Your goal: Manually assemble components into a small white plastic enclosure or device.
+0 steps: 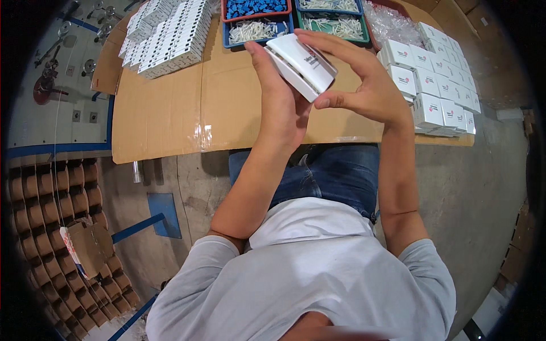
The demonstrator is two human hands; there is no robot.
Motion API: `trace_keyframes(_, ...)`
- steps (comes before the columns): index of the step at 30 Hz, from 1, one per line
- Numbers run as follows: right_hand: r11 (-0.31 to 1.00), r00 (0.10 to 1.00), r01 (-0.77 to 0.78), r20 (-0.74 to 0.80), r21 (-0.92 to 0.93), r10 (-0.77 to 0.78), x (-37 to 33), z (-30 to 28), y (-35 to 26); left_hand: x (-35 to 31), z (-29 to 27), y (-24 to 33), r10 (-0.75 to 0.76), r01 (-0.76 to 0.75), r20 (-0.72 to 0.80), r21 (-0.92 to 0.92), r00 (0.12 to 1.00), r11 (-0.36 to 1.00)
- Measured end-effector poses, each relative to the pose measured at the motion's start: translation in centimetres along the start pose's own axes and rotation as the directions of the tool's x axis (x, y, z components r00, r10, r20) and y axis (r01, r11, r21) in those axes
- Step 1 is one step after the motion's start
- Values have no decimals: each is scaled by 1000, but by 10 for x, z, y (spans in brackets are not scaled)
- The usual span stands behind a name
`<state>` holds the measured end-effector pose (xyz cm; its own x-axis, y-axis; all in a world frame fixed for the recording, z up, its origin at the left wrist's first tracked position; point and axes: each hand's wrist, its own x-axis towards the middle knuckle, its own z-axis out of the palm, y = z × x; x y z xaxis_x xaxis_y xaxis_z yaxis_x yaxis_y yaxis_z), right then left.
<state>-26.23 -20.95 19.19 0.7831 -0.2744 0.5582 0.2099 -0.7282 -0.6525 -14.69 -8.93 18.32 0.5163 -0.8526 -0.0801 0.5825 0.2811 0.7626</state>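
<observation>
The left hand (280,112) supports a small white carton (307,63) from its left and underside, thumb raised along the left edge. The right hand (375,85) spans the carton's right end, fingertips at the top edge and thumb at the lower corner. Beyond both hands, a blue tray (243,44) contains white plastic pieces (253,31). Stacked white cartons (441,82) stand right of the right hand on the cardboard-covered table (227,108).
</observation>
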Motion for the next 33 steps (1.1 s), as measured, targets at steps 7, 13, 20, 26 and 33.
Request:
trace_keyframes(7, 999, 999, -51, 7, 19, 51, -3, 8, 5, -8, 5, -1, 54, -53, -53, 23, 997, 998)
trace_keyframes(13, 1000, 998, 8, -65, 28, -6, -2, 17, 13, -5, 2, -6, 82, -71, -112, 95, 990, 993)
trace_keyframes(20, 966, 972, -187, -109, 179, 208, -5, 30, 11, -3, -14, -17, 11, -11, -3, 44, 1000, 999)
trace_keyframes(26, 934, 952, -253, -106, 251, 287, -10, 33, 9, -6, -2, -10, -10, 10, 26, -11, 1000, 1000)
trace_keyframes(33, 917, 946, -224, -154, 330, 286, -8, 31, -1, -10, 5, -7, 43, -43, 63, 4, 997, 999)
